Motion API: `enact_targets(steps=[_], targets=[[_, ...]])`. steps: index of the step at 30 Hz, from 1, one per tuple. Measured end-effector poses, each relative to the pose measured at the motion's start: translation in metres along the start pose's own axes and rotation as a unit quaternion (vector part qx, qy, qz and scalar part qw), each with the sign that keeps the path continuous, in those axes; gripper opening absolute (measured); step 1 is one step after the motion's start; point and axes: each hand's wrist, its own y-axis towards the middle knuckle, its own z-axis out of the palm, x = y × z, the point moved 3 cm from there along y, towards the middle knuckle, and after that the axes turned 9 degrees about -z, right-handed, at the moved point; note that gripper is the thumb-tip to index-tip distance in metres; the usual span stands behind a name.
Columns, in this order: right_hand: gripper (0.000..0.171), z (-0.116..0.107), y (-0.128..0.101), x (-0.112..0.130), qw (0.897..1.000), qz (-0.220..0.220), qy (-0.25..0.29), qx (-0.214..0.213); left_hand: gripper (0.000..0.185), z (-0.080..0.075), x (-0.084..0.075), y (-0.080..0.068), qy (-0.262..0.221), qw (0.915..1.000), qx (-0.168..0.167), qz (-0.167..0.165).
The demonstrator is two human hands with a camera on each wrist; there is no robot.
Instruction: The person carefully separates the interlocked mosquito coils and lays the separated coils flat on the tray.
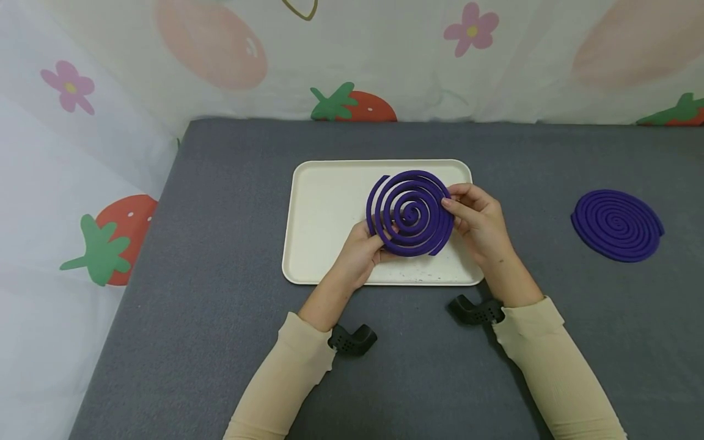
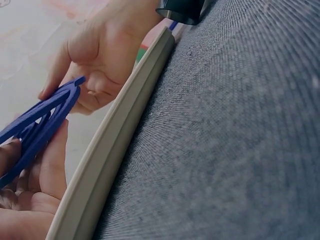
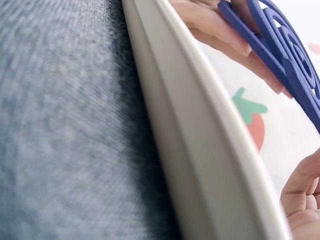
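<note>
Here, a grey felt-like cloth (image 1: 220,275) covers the table, filling most of the frame, with a white curtain (image 1: 99,153) printed with strawberries and pink flowers along the top and left edges. At centre lies a cream plastic tray (image 1: 324,208), rectangular with rounded corners. Above its right half, a purple spiral coil (image 1: 410,212), flat and round, is held tilted up between both hands. The left hand (image 1: 360,253) pinches its lower left edge; the right hand (image 1: 478,220) pinches its right edge. A second purple coil (image 1: 617,224) lies flat on the cloth at the right, well apart.
</note>
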Motion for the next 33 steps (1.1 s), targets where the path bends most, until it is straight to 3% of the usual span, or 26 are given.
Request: enact_targets(steps=[12,23,33], targets=[[0.026,0.0000,-0.0013,0.0023,1.000,0.017,0.010,0.024,0.027,-0.0001,0.0000,-0.0004,0.002,1.0000,0.001,0.002],[0.028,0.0011,-0.0021,0.0028,0.999,0.021,0.006,0.038,0.023,-0.0014,0.0006,-0.0002,-0.001,0.9998,-0.020,0.006],[0.018,0.0002,-0.0027,0.0034,0.999,0.022,-0.014,0.036,0.021,-0.0018,-0.0019,-0.0018,-0.018,0.9992,-0.036,0.008]])
